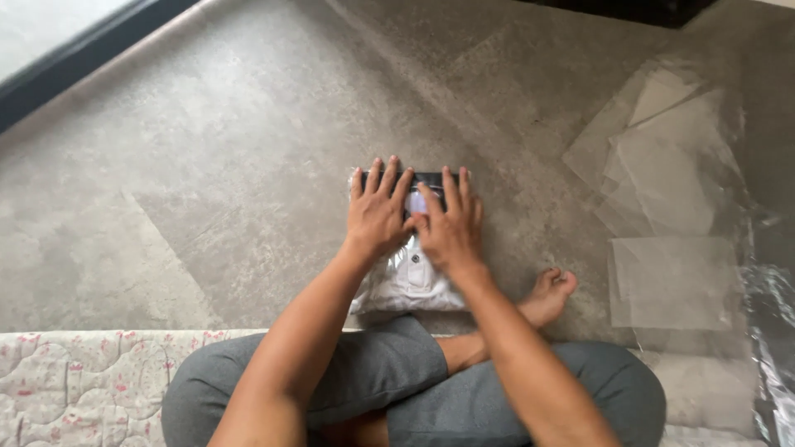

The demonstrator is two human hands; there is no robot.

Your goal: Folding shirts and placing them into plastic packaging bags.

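White shirt (407,281) in its clear bag lies on the grey floor (207,165) by your knees, your left hand (377,217) and right hand (451,232) press flat with fingers spread, so I think you're smoothing it and should press gently.

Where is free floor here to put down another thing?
Bare floor lies left of the bagged shirt, up to the dark window frame, and beyond the hands. The right is crowded with clear plastic bags. Left hand and right hand cover the shirt.
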